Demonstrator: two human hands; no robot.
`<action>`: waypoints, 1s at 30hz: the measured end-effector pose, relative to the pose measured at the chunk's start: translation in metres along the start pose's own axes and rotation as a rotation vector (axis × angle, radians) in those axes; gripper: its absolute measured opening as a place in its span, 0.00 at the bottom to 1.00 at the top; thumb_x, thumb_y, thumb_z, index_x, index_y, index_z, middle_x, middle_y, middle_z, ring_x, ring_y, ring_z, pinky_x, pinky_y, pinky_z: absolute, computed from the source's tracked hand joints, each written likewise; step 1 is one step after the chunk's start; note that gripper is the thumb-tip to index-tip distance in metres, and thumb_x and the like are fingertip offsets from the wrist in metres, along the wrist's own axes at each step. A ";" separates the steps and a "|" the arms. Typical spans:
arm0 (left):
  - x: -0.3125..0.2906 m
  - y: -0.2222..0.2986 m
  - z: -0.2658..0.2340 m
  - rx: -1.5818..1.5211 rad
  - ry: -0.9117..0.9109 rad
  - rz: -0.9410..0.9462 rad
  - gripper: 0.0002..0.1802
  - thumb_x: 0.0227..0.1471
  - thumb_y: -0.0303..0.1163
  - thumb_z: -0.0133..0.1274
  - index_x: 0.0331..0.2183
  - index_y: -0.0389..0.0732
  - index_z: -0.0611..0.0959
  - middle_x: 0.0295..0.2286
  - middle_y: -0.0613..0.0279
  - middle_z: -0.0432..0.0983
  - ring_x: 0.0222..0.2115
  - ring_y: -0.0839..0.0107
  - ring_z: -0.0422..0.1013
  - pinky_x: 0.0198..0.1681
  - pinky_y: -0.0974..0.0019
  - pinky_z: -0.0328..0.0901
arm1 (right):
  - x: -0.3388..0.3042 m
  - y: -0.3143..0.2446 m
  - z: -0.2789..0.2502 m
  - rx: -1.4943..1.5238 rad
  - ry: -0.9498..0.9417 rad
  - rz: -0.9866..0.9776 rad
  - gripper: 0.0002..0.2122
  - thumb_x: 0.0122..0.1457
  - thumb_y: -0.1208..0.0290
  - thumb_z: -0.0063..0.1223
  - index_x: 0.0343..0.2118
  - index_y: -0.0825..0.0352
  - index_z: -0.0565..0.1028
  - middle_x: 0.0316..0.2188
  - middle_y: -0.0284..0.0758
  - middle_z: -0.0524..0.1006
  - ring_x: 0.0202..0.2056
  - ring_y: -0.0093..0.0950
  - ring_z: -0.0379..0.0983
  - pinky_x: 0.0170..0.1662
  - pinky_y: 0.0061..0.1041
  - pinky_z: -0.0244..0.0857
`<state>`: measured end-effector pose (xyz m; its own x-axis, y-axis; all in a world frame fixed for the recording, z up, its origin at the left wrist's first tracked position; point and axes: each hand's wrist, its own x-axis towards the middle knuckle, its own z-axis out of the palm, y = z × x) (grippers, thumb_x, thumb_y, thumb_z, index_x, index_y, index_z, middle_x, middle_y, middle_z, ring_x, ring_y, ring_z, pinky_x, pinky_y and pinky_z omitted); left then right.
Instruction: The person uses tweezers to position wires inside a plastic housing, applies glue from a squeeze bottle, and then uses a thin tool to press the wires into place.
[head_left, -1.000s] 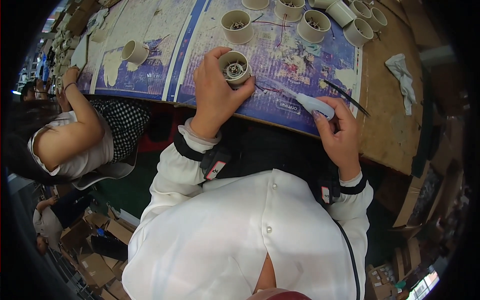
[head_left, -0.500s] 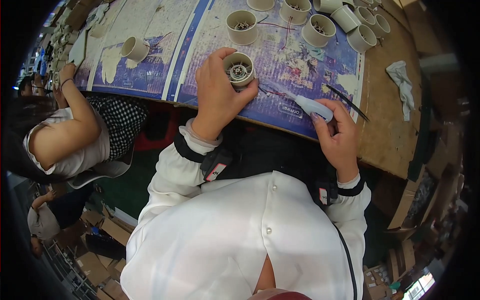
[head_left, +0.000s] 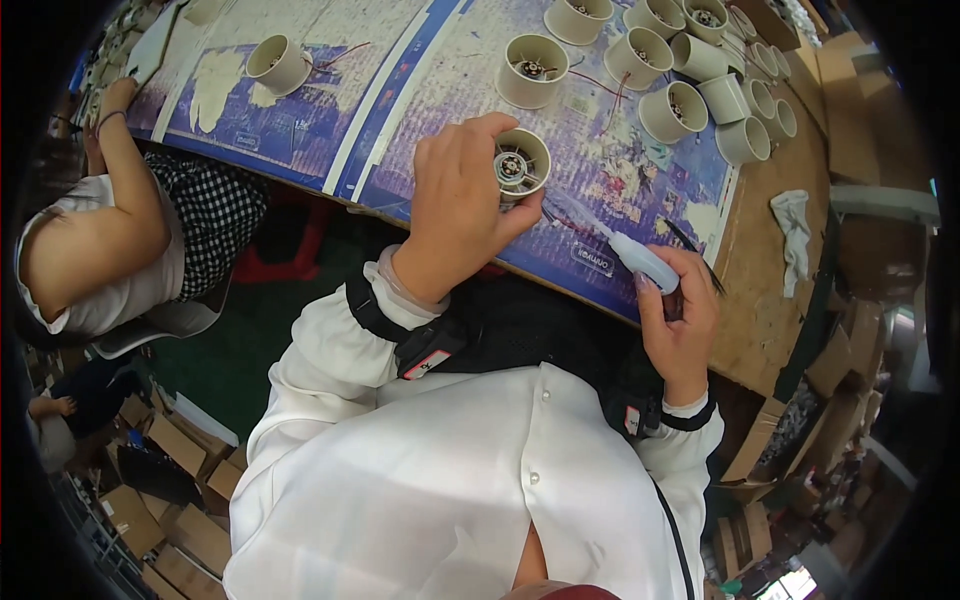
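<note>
My left hand (head_left: 462, 205) is wrapped round a cream cylindrical housing (head_left: 540, 160) near the front edge of the table. A round metal motor part with spokes shows inside its open top. Thin wires run from the housing's lower right side across the table. In my right hand (head_left: 685, 315) is a small translucent squeeze bottle (head_left: 643, 262) with a thin nozzle, pointing up and left toward the housing. Fingers and thumb close round the bottle's body. The nozzle tip is apart from the housing.
Several similar cream housings (head_left: 532, 72) with wires stand behind, some on their sides at the far right. A black strip (head_left: 690, 243) and a white cloth (head_left: 790, 240) lie on the right. One housing (head_left: 280, 65) stands far left, near a seated person (head_left: 120, 240).
The whole view has shifted, so the table and housings appear farther right and lower. Both hands keep their grips on the housing and the bottle.
</note>
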<state>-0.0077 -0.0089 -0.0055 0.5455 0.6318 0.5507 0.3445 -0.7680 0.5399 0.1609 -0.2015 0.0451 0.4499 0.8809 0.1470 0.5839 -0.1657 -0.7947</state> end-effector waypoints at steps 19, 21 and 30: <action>0.003 -0.003 0.000 -0.072 0.008 0.011 0.34 0.38 0.30 0.69 0.48 0.39 0.73 0.40 0.59 0.74 0.40 0.58 0.70 0.46 0.57 0.60 | 0.009 -0.024 -0.010 -0.291 -0.006 -0.212 0.12 0.55 0.84 0.58 0.43 0.71 0.75 0.38 0.41 0.76 0.38 0.34 0.74 0.42 0.26 0.67; 0.003 -0.003 0.000 -0.072 0.008 0.012 0.34 0.38 0.30 0.69 0.48 0.39 0.73 0.40 0.59 0.74 0.40 0.58 0.70 0.46 0.57 0.60 | 0.009 -0.025 -0.011 -0.295 -0.007 -0.215 0.12 0.55 0.84 0.58 0.43 0.71 0.75 0.38 0.41 0.76 0.38 0.34 0.74 0.42 0.26 0.67; 0.002 -0.004 0.000 -0.076 0.007 0.020 0.35 0.37 0.30 0.69 0.49 0.38 0.73 0.40 0.58 0.74 0.40 0.57 0.70 0.46 0.57 0.60 | 0.010 -0.029 -0.011 -0.335 0.008 -0.250 0.11 0.55 0.83 0.58 0.42 0.71 0.76 0.38 0.43 0.77 0.38 0.37 0.74 0.42 0.28 0.67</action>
<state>-0.0082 -0.0042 -0.0064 0.5459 0.6177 0.5661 0.2749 -0.7703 0.5754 0.1559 -0.1933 0.0761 0.2712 0.9090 0.3166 0.8626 -0.0836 -0.4990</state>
